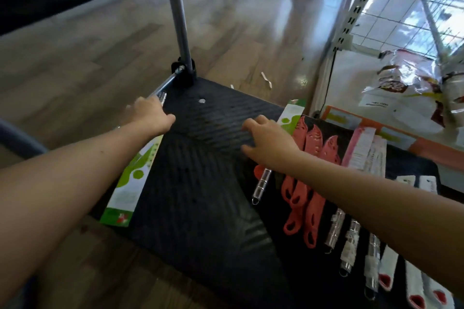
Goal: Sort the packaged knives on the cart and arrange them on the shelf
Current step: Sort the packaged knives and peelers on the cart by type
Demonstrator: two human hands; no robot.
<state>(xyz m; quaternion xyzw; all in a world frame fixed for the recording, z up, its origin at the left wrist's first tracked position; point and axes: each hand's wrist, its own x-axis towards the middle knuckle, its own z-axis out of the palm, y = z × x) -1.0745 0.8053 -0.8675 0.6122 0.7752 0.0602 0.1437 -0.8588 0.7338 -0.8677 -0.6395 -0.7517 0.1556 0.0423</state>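
On the black ribbed deck of a flat cart (200, 183), seen from the head camera looking down, two bare arms reach forward. Left hand (150, 115) rests at the deck's far left corner, by the foot of the upright metal handle post (179, 27); its grip looks curled over the near end of a long green-and-white packaged knife (133, 173) lying along the deck's left edge, though blur makes it hard to tell whether it is truly clasped. Right hand (268, 140) hovers with fingers spread, holding nothing, just beside a second green-and-white pack (291, 115).

Along the deck's right side the knives lie grouped by kind: red-handled ones (308, 183) overlapping, steel-handled ones (351, 236) side by side, white sleeved ones (411, 281) nearest. A white wire-grid shelf (391, 7) stands to the right, with no knives visible on it.

Sorting seems well advanced; shelving seems not yet begun.
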